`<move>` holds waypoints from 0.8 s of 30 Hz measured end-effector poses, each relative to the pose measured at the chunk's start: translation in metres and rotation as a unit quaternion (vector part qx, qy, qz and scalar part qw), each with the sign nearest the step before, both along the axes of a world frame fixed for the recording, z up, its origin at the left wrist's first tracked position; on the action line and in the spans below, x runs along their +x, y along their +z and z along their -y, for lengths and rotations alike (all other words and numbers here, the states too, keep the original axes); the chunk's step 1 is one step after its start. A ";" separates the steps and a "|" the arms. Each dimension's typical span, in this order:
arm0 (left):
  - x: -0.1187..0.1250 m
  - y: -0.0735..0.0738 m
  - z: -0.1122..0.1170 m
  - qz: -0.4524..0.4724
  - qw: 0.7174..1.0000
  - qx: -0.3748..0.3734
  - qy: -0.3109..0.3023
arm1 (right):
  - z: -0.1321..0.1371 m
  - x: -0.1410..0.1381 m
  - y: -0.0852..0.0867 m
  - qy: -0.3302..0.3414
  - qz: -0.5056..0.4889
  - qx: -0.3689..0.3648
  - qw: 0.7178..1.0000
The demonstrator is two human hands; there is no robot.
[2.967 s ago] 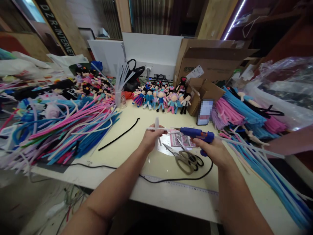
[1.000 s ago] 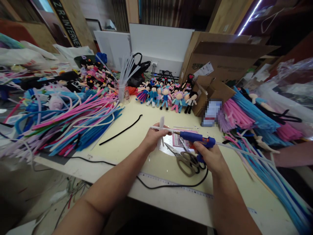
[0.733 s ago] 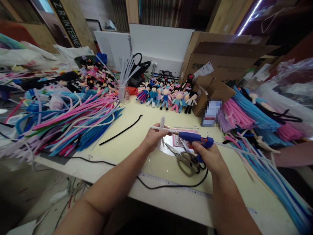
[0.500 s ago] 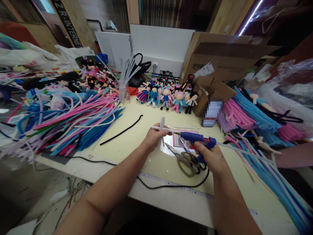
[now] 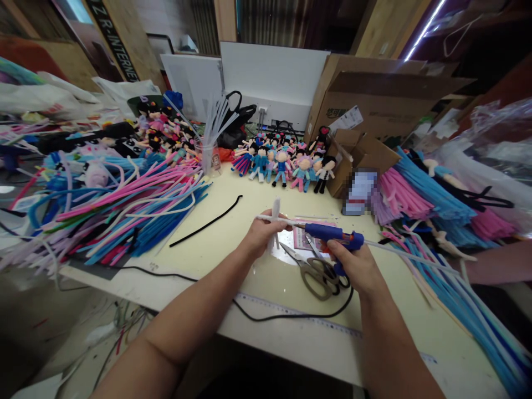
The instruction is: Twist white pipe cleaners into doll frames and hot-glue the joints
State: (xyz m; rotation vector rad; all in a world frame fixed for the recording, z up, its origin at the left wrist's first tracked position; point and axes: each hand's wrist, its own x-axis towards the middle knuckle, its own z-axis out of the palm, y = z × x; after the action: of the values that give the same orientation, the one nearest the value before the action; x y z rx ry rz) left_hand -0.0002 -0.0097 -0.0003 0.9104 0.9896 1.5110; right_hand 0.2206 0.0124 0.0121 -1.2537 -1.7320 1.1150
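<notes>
My left hand [image 5: 260, 235] is closed on a small white pipe-cleaner figure [image 5: 275, 213] shaped like a cross, held just above the yellow table [image 5: 216, 252]. My right hand [image 5: 357, 266] grips a blue glue gun [image 5: 332, 234] with its nozzle pointing left at the figure. A clear glue stick [image 5: 411, 257] juts out of the gun's back end to the right. Grey-handled scissors [image 5: 316, 271] lie on the table between my hands.
A big heap of coloured pipe cleaners [image 5: 108, 213] fills the left. Finished small dolls [image 5: 286, 163] stand in a row at the back. A black pipe cleaner [image 5: 208, 221] lies loose. Blue and pink bundles [image 5: 419, 199] and cardboard boxes [image 5: 361, 105] sit right; another person's arm [image 5: 494, 263] rests there.
Hardly anything differs: the glue gun's nozzle has wavered slightly beside the white figure, and my view shifted a little since three seconds ago.
</notes>
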 end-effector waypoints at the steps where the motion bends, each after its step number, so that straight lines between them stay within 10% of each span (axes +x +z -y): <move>1: 0.000 0.000 0.000 -0.001 1.000 -0.001 0.000 | 0.000 0.000 0.000 -0.002 -0.001 0.002 1.000; 24: 0.000 0.001 0.000 -0.003 1.000 0.001 -0.001 | 0.001 0.001 0.001 -0.019 0.014 0.008 1.000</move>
State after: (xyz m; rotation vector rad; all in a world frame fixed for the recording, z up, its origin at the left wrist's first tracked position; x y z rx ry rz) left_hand 0.0003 -0.0098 0.0011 0.9161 0.9912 1.5082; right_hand 0.2211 0.0112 0.0129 -1.2929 -1.7282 1.0634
